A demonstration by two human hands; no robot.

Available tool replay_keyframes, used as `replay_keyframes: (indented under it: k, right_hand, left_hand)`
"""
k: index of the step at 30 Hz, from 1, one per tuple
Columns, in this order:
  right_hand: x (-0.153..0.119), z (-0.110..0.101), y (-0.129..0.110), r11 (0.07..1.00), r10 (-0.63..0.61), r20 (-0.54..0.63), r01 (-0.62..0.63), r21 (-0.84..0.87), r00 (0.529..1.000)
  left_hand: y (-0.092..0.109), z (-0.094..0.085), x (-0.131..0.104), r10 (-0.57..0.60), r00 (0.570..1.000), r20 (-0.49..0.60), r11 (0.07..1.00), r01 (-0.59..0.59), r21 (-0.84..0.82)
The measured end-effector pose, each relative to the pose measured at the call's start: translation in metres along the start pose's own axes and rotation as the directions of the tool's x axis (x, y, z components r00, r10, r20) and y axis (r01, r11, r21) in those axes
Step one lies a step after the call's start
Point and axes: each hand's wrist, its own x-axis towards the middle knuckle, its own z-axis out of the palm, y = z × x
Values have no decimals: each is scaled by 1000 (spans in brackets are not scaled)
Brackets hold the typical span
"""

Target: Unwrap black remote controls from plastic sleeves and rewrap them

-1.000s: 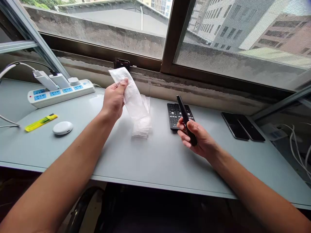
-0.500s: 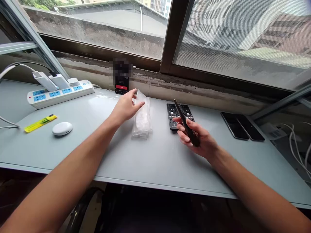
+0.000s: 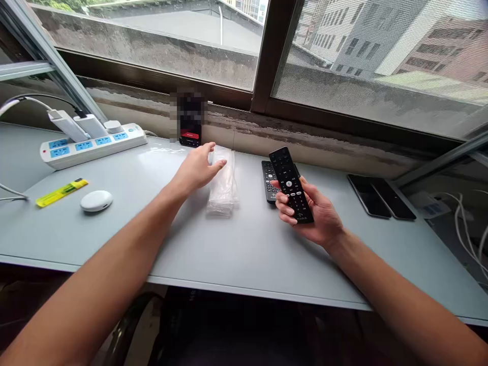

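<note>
A black remote control is in my right hand, its button side turned up towards me and its far end raised. Behind and beneath it, more remote control shows on the desk, partly covered. My left hand rests at the left edge of a stack of clear plastic bags. Its thumb and forefinger are spread apart, the thumb reaching over the bags. Whether the thumb touches the top bag I cannot tell.
A phone leans against the wall behind my left hand. On the left are a power strip with chargers, a yellow packet and a white rounded case. Two dark phones lie on the right of the grey desk.
My right hand has turned the remote control from edge-on to face-up. The top bag's raised far end has dropped flat by my left hand, which has barely moved.
</note>
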Motion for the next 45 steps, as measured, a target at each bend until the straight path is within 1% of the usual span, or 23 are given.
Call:
replay_keyframes:
  k: [2,5,13,16,20,29,31,37,45]
  right_hand:
    - [0,1,0,1000,-21,-22,21,-13,1000]
    - [0,1,1,999,-12,-39,11,-32,999]
    - [1,1,1,999,22,15,-21,-33,1000]
    - [1,0,1,999,-4,2,4,-47,1000]
    - [1,-2,4,992,-44,-39,40,-117,998]
    - [2,2,4,998,40,-62,-42,-38,997]
    - [2,3,4,999,31,-54,-32,-35,998]
    - [0,0,4,995,-27,29,30,-94,999]
    - [-2,1,6,990,-40,-4,39,-138,999]
  left_hand:
    - [2,-1,-1,-7,1000,6,999,7,36]
    - [4,-1,-1,3,1000,3,999,-4,55]
    - [5,-1,0,1,1000,16,998,-2,59]
    - [5,-1,-1,3,1000,20,998,-5,60]
    - [5,0,-1,-1,1000,23,998,-1,59]
    - [6,0,-1,9,1000,26,998,-11,57]
    - [7,-1,-2,15,1000,24,998,-17,54]
    - [10,-2,-4,-3,1000,31,999,1,50]
    - [9,-1,-3,-1,999,41,999,-1,49]
